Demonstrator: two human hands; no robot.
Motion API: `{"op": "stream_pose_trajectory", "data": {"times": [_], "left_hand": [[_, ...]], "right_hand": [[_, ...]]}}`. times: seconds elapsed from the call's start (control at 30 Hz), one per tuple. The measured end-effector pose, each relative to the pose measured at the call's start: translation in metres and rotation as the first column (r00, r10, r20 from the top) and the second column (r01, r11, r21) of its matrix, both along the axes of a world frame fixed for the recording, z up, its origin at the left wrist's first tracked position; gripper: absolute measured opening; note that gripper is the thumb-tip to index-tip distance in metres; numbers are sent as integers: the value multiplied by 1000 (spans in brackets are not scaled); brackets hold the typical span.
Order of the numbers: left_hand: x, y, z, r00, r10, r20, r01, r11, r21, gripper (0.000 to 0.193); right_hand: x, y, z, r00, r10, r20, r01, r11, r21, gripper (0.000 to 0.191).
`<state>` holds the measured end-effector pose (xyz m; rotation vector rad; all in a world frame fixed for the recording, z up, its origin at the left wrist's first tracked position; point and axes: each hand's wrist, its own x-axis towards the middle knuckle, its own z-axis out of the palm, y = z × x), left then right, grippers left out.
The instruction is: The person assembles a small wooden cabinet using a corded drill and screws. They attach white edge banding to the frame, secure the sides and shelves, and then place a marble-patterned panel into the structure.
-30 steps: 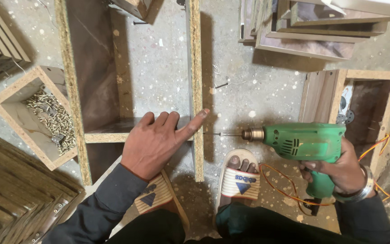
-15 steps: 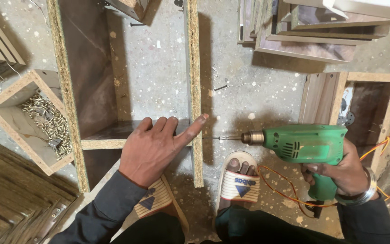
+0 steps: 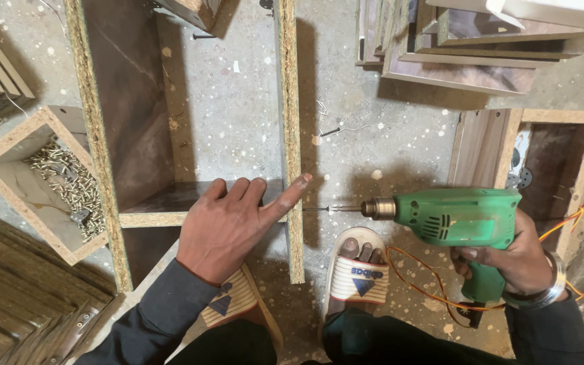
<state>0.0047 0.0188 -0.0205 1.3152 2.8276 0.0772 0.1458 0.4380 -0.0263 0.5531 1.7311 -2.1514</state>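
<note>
Head view looking down, left hand lying flat and unclenched, pressing the upright chipboard side panel on the concrete floor, right hand gripping a green electric drill, its thin bit touching that panel's edge, open chipboard box of screws sitting well left.

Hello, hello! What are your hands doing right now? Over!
Left hand flat on the wooden frame, forefinger along the upright board. Right hand grips the green drill, bit at the board's side. Nothing between them.

A box of screws lies left of a board frame; the left hand rests on it, the drill to its right.
</note>
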Motion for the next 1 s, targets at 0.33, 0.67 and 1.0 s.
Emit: {"op": "stream_pose_trajectory", "data": {"times": [0.33,0.67,1.0], "left_hand": [[-1,3,2,1000,3,-3,-3,1000,-17,72],[-1,3,3,1000,1,0,-1,1000,-2,74],[-2,4,6,1000,2,16,-2,1000,-18,73]], "right_hand": [[2,1,0,1000,-11,3,11,999,-34,52],[3,6,-5,1000,17,-3,-17,1000,4,50],[5,8,-5,1000,13,-14,-13,1000,11,59]]}}
